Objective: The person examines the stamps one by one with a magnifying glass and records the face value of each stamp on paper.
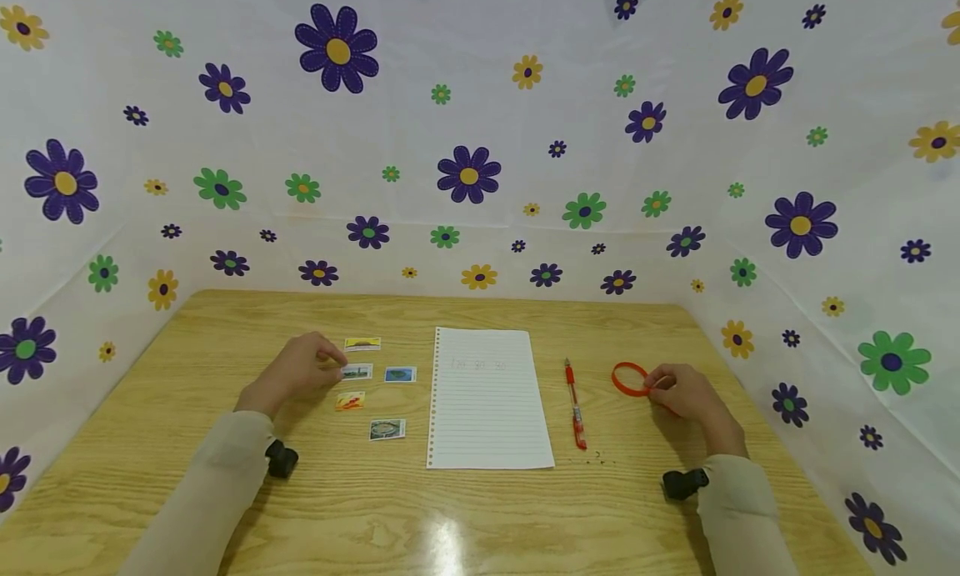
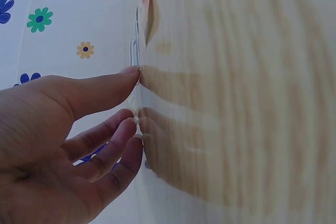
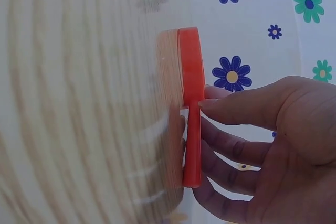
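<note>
My left hand (image 1: 303, 365) is at the left side of the table, its thumb and fingertips at the left edge of a small picture stamp (image 1: 357, 372). In the left wrist view the thumb and loosely bent fingers touch down apart from each other, with no clear pinch. On the right, my right hand (image 1: 686, 390) holds a red-rimmed magnifying glass (image 1: 615, 378) low over the table. The right wrist view has the thumb at the neck of its handle (image 3: 192, 150) and the other fingers behind it. Between the hands lies a lined sheet (image 1: 491, 418) with faint writing near its top.
More stamps lie around the left hand: a yellow one (image 1: 363, 343), a blue one (image 1: 401, 374), an orange one (image 1: 350, 401) and a stadium-like one (image 1: 387, 429). A red pen (image 1: 574, 405) lies right of the sheet. Flower-printed cloth (image 1: 405, 142) encloses the wooden table (image 1: 337, 509).
</note>
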Demonstrator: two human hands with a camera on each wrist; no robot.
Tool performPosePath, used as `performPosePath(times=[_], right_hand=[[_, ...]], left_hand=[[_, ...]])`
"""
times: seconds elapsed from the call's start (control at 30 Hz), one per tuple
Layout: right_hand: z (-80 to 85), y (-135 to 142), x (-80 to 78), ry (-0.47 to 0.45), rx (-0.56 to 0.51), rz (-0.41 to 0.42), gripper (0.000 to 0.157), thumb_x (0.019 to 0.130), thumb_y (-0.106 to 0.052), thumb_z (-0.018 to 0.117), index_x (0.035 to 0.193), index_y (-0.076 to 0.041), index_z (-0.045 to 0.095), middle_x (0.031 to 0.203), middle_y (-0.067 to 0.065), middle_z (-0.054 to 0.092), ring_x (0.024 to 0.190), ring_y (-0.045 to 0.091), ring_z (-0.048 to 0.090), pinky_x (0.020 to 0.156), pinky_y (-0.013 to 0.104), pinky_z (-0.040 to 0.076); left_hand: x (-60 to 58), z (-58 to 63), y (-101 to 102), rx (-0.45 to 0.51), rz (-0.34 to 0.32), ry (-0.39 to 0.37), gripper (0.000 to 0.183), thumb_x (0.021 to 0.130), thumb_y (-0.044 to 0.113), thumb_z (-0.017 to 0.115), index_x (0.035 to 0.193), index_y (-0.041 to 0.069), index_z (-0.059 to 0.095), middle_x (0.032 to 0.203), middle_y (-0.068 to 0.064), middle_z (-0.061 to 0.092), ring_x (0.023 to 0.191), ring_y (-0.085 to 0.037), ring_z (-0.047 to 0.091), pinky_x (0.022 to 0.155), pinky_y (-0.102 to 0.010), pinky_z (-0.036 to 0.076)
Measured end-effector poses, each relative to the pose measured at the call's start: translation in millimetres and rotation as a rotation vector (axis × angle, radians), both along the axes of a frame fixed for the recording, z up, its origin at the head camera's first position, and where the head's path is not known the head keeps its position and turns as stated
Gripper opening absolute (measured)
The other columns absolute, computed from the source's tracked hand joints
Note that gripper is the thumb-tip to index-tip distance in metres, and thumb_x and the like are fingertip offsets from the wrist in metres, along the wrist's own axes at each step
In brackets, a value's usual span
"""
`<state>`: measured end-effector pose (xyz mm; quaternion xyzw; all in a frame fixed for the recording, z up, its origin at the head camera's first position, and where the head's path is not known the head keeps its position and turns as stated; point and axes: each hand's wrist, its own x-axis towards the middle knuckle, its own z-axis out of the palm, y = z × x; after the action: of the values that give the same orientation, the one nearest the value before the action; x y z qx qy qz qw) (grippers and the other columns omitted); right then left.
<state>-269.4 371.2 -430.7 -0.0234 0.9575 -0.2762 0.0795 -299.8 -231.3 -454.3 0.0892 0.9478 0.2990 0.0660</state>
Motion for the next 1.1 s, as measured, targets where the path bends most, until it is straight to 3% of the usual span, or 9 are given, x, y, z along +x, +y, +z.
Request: performPosePath(times=[0.37,0.6,1.1], right_hand=[[3.8,-0.8,0.3,0.073,0.009,0.002,0.019,0.098,-0.008,0.060,0.112,0.003,0.067,0.109,0.028,0.069,0.092,0.033,0.066,0.074,0.040,0.055],[6.1,-3.5,2.5,0.093,-0.001,-0.001,0.022,0.097,-0.009,0.060,0.114,0.004,0.067,0.113,0.029,0.068,0.092,0.033,0.067,0.073,0.038,0.056],[4.7,-12.0,2.0,0.119,0.015,-0.031,0.022,0.098,-0.010,0.061,0.114,0.003,0.067,0.115,0.028,0.069,0.102,0.039,0.066,0.082,0.048,0.059]], left_hand=[[1.6,2.8,0.8,0.002,0.007,-0.002,0.017,0.095,0.010,0.073,0.110,0.007,0.079,0.133,-0.024,0.062,0.124,-0.046,0.057,0.109,-0.064,0.046],[-0.5,-1.5,0.0,-0.011,0.002,0.009,0.017,0.094,0.011,0.073,0.109,0.008,0.079,0.133,-0.024,0.063,0.124,-0.046,0.058,0.108,-0.064,0.046],[3.7,1.1,3.3,-0.012,0.008,0.009,0.017,0.094,0.010,0.073,0.110,0.006,0.079,0.131,-0.025,0.063,0.123,-0.046,0.059,0.107,-0.064,0.047]])
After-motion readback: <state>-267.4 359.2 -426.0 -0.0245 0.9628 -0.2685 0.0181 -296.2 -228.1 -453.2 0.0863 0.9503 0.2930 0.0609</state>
